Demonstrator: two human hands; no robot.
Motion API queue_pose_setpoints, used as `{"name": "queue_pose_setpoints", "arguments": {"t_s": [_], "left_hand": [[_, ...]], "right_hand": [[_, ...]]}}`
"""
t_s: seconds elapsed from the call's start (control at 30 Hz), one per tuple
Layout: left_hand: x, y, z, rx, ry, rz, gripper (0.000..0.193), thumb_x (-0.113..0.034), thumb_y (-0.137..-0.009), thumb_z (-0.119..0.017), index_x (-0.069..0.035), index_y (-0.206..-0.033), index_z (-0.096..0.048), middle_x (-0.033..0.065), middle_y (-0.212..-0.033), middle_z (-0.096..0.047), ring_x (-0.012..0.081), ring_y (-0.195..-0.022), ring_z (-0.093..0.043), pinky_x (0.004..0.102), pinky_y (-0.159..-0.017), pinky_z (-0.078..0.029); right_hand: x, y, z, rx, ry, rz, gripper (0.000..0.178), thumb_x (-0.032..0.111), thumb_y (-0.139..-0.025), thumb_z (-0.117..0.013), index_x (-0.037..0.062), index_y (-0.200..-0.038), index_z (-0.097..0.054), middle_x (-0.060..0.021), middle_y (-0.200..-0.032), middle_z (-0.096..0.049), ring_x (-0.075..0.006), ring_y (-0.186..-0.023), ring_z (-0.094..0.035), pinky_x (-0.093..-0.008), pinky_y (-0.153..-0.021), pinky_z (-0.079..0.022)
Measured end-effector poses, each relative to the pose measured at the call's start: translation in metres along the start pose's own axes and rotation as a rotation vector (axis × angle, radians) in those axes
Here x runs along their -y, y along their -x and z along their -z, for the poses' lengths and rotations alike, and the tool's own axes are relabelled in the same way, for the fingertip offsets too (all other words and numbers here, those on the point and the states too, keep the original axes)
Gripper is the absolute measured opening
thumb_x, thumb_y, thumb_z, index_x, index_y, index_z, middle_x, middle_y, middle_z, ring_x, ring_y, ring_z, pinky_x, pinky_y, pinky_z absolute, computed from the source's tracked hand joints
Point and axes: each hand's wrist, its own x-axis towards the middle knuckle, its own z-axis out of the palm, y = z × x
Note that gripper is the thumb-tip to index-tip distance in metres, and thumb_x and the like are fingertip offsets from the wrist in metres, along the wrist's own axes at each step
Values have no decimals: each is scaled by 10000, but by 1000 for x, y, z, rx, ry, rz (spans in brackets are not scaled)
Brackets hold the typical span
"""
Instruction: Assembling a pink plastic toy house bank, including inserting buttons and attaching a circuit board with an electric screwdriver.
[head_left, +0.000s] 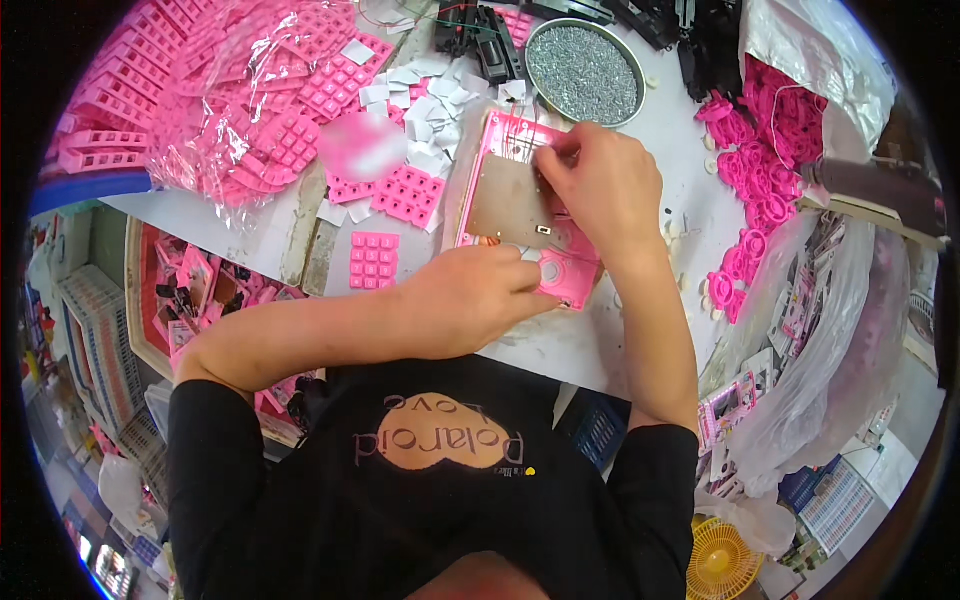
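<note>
A pink plastic housing (574,288) lies on the white worktop in front of me, with a flat brown circuit board (508,197) in it. Thin wires run near the board's far end. My left hand (468,300) is closed at the housing's near end, its curled fingers gripping the pink edge. Over the board's far right edge, my right hand (605,185) is closed with thumb and fingers drawn together; whatever they pinch is hidden. A loose pink rubber keypad (374,262) lies left of the housing.
Beyond the housing stands a round bowl (641,92) of small metal screws. Pink keypads in clear plastic (235,120) are heaped at the left, beside scattered white paper squares (432,125). Pink ring-like parts (745,180) spill along the right. A bin (133,285) of pink parts stands below left.
</note>
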Motion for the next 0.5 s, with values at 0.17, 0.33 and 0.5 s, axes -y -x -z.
{"name": "queue_pose_setpoints", "arguments": {"t_s": [0.17,0.33,0.5], "left_hand": [[37,-38,48,-282,-207,406,235,-207,-825,-727,-53,-995,-674,95,-921,-616,292,-874,-616,399,-751,-460],[74,-62,58,-469,-530,405,287,-289,-793,-765,-44,-922,-690,94,-943,-638,298,-892,-629,414,-762,-447],[89,-70,66,-239,-295,533,205,-283,-795,-764,-105,-895,-749,57,-1054,-658,264,-967,-628,428,-840,-441]], "right_hand": [[-9,5,-3,-23,-504,-114,186,176,-833,-689,-8,-856,-698,-154,-712,-702,-339,-645,-679,-422,-643,-546],[-1,22,-2,-110,-611,59,96,66,-805,-724,19,-886,-700,-95,-768,-691,-273,-688,-660,-351,-657,-538],[6,28,-15,-170,-246,500,182,97,-776,-760,76,-956,-739,-67,-874,-681,-268,-849,-641,-347,-714,-532]]}}
